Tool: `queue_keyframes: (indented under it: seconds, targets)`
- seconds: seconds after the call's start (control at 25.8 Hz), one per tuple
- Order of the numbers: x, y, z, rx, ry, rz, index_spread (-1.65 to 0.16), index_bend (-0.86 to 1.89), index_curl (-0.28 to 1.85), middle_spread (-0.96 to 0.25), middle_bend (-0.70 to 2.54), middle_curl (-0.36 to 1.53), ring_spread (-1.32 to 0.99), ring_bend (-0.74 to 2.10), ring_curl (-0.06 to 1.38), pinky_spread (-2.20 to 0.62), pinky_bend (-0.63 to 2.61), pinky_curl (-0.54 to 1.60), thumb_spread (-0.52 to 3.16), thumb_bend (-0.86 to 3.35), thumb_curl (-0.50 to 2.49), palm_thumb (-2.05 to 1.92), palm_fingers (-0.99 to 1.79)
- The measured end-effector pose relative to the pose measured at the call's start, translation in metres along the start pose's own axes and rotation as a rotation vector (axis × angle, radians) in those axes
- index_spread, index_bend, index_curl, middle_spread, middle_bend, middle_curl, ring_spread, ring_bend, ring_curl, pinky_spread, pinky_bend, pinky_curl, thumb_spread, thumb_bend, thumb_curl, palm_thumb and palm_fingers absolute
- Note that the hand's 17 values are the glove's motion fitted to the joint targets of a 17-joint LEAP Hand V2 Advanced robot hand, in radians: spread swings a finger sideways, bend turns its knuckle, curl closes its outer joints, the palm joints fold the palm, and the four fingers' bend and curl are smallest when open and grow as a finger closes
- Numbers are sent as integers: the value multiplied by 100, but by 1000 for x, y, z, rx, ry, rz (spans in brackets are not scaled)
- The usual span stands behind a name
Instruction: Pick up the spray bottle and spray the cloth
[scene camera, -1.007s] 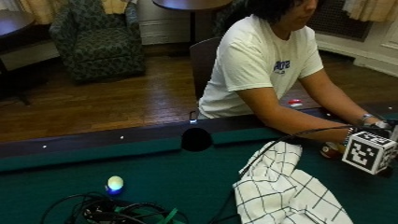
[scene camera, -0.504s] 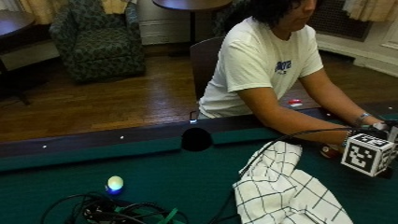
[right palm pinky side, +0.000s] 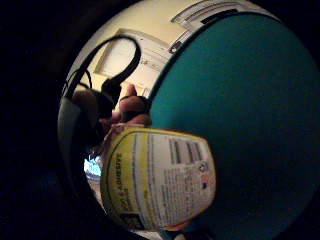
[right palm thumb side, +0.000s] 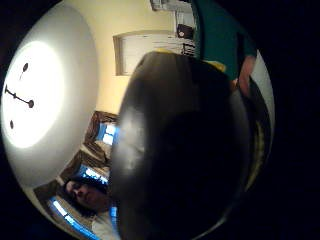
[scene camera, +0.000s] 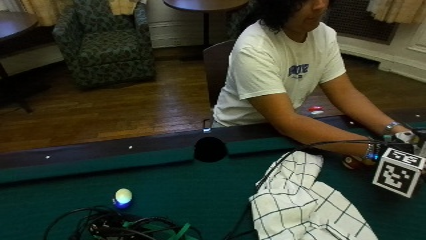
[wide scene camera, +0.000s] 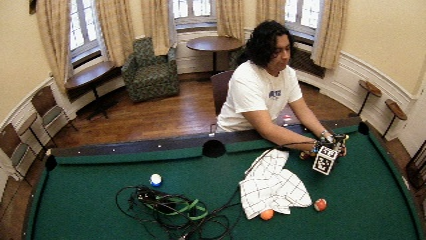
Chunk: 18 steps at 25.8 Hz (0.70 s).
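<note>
Beside the checked cloth (scene camera: 306, 200) | your right hand (right palm pinky side: 129, 109) curls round the spray bottle (right palm pinky side: 160, 175) | barely shifted over 1 second | spraying likely still ahead.

In the outside view the gloved right hand (scene camera: 370, 152) sits at the picture's right edge, mostly covered by its rig, so whether its fingers curl round anything cannot be told there. The spray bottle (right palm pinky side: 157, 177) shows only as a yellow and white label close to the little finger side palm camera; the print is too blurred to read, and its nozzle and trigger are out of sight. A dark rounded shape fills the thumb side palm view and cannot be identified. The checked cloth (scene camera: 306, 205) is cut off by the outside view's bottom edge.
</note>
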<state>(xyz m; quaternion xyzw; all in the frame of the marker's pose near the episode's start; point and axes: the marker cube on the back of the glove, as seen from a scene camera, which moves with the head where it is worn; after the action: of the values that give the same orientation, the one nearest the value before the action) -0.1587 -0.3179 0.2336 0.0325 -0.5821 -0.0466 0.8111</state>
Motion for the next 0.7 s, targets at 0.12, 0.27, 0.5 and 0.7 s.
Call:
queue_keyframes:
  seconds: [0.12,0.27,0.5,0.7]
  targets:
    - [5,5,-3,-73,37,7,-26,27,63,-18,69,58,-19,74,49,-14,28,38,51,-5,82,87,112]
    - [12,13,-9,-146,112,11,-28,22,60,-18,61,55,-18,63,46,-1,20,36,69,-7,75,77,97]
    - [19,31,-24,-243,315,7,-35,11,54,-17,31,45,-15,45,43,13,35,41,85,-10,63,55,45]
    - [25,49,-47,-287,613,-5,-40,11,45,-17,26,41,-13,34,36,19,33,38,90,-7,55,45,29]
